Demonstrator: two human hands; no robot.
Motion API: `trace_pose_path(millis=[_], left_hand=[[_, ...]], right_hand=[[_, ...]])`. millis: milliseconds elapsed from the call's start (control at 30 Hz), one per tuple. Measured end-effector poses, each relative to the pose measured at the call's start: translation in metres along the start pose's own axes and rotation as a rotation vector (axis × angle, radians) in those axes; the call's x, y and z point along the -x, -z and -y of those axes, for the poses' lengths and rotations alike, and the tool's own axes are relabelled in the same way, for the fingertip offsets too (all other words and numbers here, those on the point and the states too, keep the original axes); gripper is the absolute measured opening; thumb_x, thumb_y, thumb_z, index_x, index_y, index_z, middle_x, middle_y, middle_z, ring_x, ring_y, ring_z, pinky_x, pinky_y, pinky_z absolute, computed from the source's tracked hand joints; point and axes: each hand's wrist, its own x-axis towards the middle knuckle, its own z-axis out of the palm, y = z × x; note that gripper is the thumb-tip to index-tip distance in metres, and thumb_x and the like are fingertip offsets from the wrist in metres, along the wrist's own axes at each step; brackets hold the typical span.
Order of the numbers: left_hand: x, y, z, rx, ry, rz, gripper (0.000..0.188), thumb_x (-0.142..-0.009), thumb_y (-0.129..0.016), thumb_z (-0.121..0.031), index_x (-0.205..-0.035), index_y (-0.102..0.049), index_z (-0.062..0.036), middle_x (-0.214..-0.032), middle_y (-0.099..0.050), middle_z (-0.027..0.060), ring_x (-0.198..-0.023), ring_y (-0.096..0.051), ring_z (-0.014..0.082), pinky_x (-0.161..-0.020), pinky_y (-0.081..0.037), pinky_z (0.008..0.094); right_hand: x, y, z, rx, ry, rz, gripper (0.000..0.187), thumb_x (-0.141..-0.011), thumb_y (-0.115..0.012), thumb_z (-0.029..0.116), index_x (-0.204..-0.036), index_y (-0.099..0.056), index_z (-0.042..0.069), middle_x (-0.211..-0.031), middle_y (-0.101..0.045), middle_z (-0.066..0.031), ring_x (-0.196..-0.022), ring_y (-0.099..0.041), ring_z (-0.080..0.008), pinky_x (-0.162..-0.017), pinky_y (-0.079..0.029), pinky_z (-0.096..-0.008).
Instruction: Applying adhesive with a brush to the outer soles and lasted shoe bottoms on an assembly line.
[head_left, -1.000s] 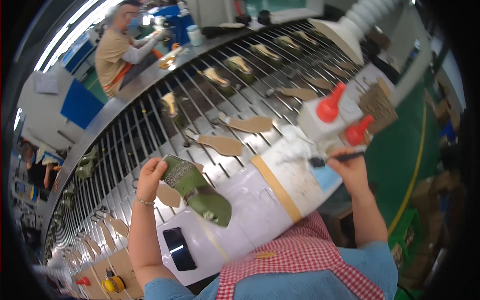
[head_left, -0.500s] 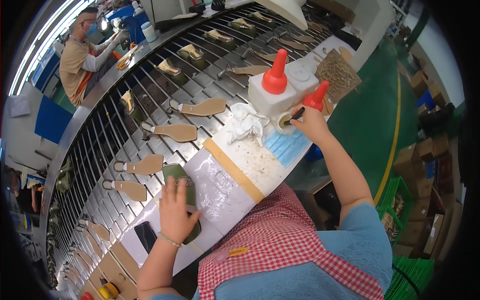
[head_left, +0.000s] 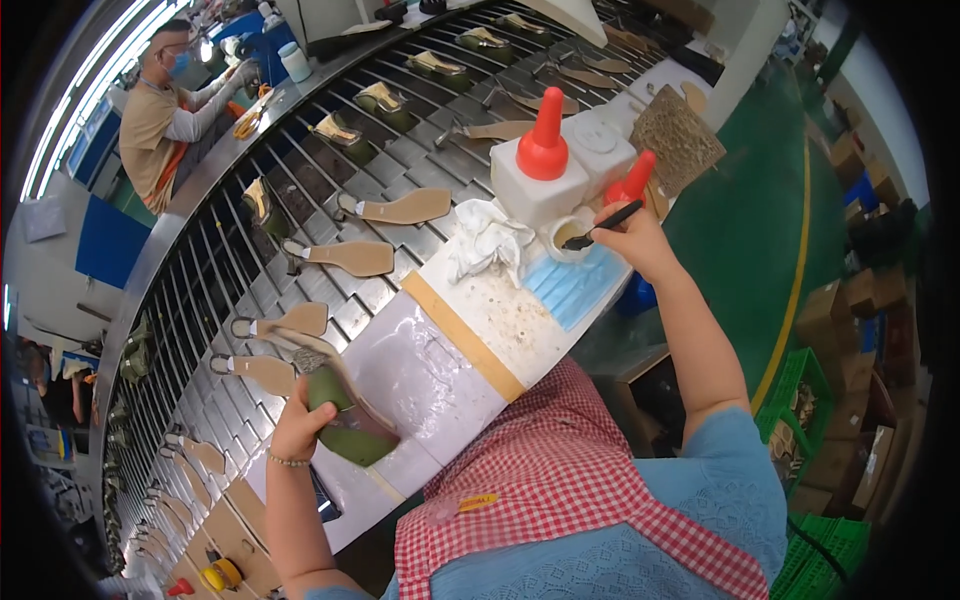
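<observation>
My left hand grips a green shoe, its thumb across the upper, over the lilac plastic-covered sheet. A pale sole edge shows along the shoe's far side. In my right hand is a thin black-handled brush, slanting down into a small white pot with a yellowish inside. Just beyond the pot stand a white bottle with a red cone cap and a second red cone cap. A crumpled white cloth and a blue face mask lie next to the pot.
Tan shoe soles and green shoe uppers sit on a curved conveyor of metal rods. My left forearm partly covers a phone. Across the conveyor a masked person works. Green crates stand on the right.
My left hand has gone from lying spread over the green shoe to gripping it, raised and tilted. My right hand has shifted slightly right, with the brush still in the pot.
</observation>
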Motion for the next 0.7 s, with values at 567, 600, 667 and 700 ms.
trace_pose_path(millis=[567, 600, 667, 700], left_hand=[[0.005, -0.153, 0.021, 0.235, -0.476, -0.467, 0.073, -0.066, -0.084, -0.02, -0.123, -0.042, -0.0012, -0.118, -0.053, 0.0142, -0.109, -0.055, 0.0233, -0.096, -0.045, 0.0357], [-0.002, -0.148, 0.047, 0.123, -0.706, -0.425, 0.044, -0.08, -0.058, 0.003, -0.12, -0.043, -0.0041, -0.126, -0.046, 0.0203, -0.108, -0.056, 0.0323, -0.088, -0.053, 0.0404], [-0.007, -0.159, 0.062, 0.053, -0.703, -0.482, 0.055, -0.074, -0.066, 0.005, -0.122, -0.042, -0.0051, -0.126, -0.045, 0.0192, -0.115, -0.051, 0.0308, -0.096, -0.047, 0.0395], [-0.006, -0.171, 0.045, -0.119, -0.896, -0.476, 0.063, -0.069, -0.073, 0.002, -0.123, -0.042, -0.0046, -0.127, -0.045, 0.0183, -0.118, -0.049, 0.0303, -0.098, -0.045, 0.0392]], right_hand=[[0.005, -0.008, -0.094, -1.386, -0.615, 0.01, 0.02, -0.084, -0.068, 0.024, -0.09, -0.061, 0.007, -0.087, -0.066, -0.0084, -0.078, -0.065, -0.0207, -0.061, -0.053, -0.0302], [0.012, -0.002, -0.07, -1.447, -0.536, 0.083, 0.017, -0.086, -0.066, 0.022, -0.091, -0.062, 0.006, -0.088, -0.066, -0.0093, -0.081, -0.064, -0.021, -0.065, -0.053, -0.0309], [0.038, -0.002, -0.008, -1.294, -0.431, 0.061, 0.014, -0.089, -0.062, 0.019, -0.093, -0.06, 0.006, -0.091, -0.066, -0.01, -0.087, -0.064, -0.0208, -0.073, -0.052, -0.0315], [0.054, -0.009, 0.022, -1.227, -0.318, 0.092, 0.014, -0.089, -0.062, 0.018, -0.095, -0.059, 0.006, -0.092, -0.065, -0.0101, -0.09, -0.063, -0.0197, -0.077, -0.051, -0.0309]])
